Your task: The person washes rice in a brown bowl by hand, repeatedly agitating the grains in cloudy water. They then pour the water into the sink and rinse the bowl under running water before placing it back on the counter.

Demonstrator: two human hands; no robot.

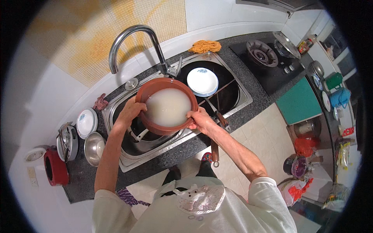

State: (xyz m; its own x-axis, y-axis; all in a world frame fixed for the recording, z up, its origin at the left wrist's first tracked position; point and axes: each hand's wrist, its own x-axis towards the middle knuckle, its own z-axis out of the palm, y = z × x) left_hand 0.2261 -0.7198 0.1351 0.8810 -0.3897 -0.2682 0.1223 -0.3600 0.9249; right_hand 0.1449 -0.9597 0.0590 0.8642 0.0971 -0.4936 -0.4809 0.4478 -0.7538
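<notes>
A reddish-brown basin with cloudy whitish liquid in it is held over the double-bowl steel sink. My left hand grips its left rim, thumb over the edge. On the right rim, my right hand holds on in the same way. Below the basin, a pale handle shows in the left bowl, its other end hidden. In the right bowl, a stack of white plates sits on a dark wok or pan. A wooden handle sticks out near my right wrist.
The chrome faucet arches behind the basin. Left of the sink stand white bowls, a steel bowl and a red container. An orange cloth lies behind the sink. A gas hob is at the right.
</notes>
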